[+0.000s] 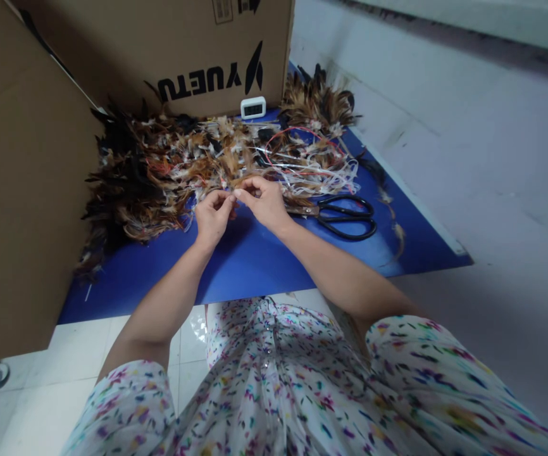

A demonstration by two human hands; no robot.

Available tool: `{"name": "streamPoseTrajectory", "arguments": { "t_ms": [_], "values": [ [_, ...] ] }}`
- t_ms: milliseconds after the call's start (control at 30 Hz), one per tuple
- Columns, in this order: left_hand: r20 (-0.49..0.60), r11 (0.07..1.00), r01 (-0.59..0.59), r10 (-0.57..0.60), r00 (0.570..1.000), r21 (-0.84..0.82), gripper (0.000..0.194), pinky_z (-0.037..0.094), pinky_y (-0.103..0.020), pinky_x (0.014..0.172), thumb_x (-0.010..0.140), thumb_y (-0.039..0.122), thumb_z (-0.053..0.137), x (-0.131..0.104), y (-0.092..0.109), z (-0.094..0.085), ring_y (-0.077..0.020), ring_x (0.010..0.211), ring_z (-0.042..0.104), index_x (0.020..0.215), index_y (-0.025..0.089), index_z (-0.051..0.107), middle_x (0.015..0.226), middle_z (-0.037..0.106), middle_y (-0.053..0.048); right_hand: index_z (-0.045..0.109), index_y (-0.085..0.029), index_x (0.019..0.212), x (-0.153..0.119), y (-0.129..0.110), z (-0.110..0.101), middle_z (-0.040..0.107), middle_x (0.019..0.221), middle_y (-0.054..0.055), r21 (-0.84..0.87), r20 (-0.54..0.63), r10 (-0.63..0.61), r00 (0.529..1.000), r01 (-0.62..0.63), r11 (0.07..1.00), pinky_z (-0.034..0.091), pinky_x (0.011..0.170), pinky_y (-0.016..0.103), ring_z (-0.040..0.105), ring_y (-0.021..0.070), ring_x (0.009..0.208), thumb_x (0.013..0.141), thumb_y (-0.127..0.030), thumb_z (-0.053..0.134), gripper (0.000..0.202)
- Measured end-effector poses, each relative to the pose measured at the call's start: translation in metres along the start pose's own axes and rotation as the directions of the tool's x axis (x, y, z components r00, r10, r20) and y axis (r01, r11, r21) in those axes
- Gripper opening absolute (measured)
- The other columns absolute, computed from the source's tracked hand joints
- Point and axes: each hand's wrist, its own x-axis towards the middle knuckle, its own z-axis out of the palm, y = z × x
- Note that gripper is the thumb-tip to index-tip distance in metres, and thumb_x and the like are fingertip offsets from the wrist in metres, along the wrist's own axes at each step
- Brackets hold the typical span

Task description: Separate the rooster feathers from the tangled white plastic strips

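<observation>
Over the front of the feather heap, my left hand point(213, 216) and my right hand point(265, 201) meet with thumbs and fingertips pinched close together. Both are closed; whatever lies between the fingertips is too small to make out. Tan feathers point(232, 163) stick up just behind the fingertips, and I cannot tell whether they are held. A wide heap of brown and black feathers point(136, 183) spreads to the left and behind. Beside my right hand lie scissors with large black handles point(347, 217), their blades partly hidden by the hand.
White plastic strips point(333, 177) and a red cord point(297, 130) lie right of the heap. A small white digital clock point(254, 107) stands before a cardboard box point(136, 44). Another feather bunch point(319, 101) sits back right. Cardboard point(22, 190) borders the blue tabletop point(160, 272); a wall point(445, 126) stands right.
</observation>
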Motion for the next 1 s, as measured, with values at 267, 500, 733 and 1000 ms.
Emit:
{"name": "streamPoseTrajectory", "arguments": {
  "t_ms": [267,500,733,1000],
  "values": [
    [-0.008,0.994,0.067,-0.068,0.998,-0.088,0.042,0.047,-0.021,0.043,0.071,0.058,0.081,0.003,-0.001,-0.001,-0.0087,0.043,0.056,0.073,0.018,0.067,0.060,0.068,0.001,0.066,-0.018,0.086,0.000,-0.006,-0.006,0.072,0.084,0.002,-0.026,0.010,0.007,1.000,-0.007,1.000,0.055,0.076,0.032,0.065,0.0143,0.074,0.076,-0.024,0.072,0.013],
    [-0.085,0.975,0.138,-0.155,0.984,-0.176,0.039,0.047,-0.020,0.047,0.070,0.052,0.084,0.013,0.001,-0.011,-0.0076,0.046,0.056,0.074,0.019,0.062,0.063,0.067,0.003,0.068,-0.019,0.088,0.012,-0.004,-0.022,0.070,0.085,0.001,-0.087,-0.095,-0.061,0.994,0.052,0.995,0.052,0.076,0.031,0.061,0.0136,0.076,0.082,-0.025,0.067,0.009],
    [-0.206,0.961,0.123,-0.176,0.963,-0.250,0.031,0.045,-0.018,0.047,0.077,0.042,0.082,0.026,0.007,-0.026,-0.0061,0.049,0.056,0.077,0.020,0.060,0.066,0.067,0.003,0.072,-0.019,0.094,0.015,0.010,-0.033,0.071,0.102,0.007,-0.499,0.065,-0.169,0.984,0.178,0.848,0.048,0.095,0.041,0.061,0.0216,0.097,0.088,-0.012,0.056,0.019],
    [-0.196,0.943,0.123,-0.189,0.962,-0.309,0.032,0.044,-0.017,0.044,0.077,0.041,0.083,0.027,0.011,-0.025,-0.0046,0.046,0.054,0.076,0.020,0.058,0.065,0.067,0.004,0.072,-0.015,0.116,0.000,0.006,-0.009,0.068,0.123,0.015,-0.808,0.395,0.003,0.919,0.346,0.478,0.042,0.099,0.050,0.050,0.0333,0.119,0.099,-0.018,0.048,0.029]
  ]
}}
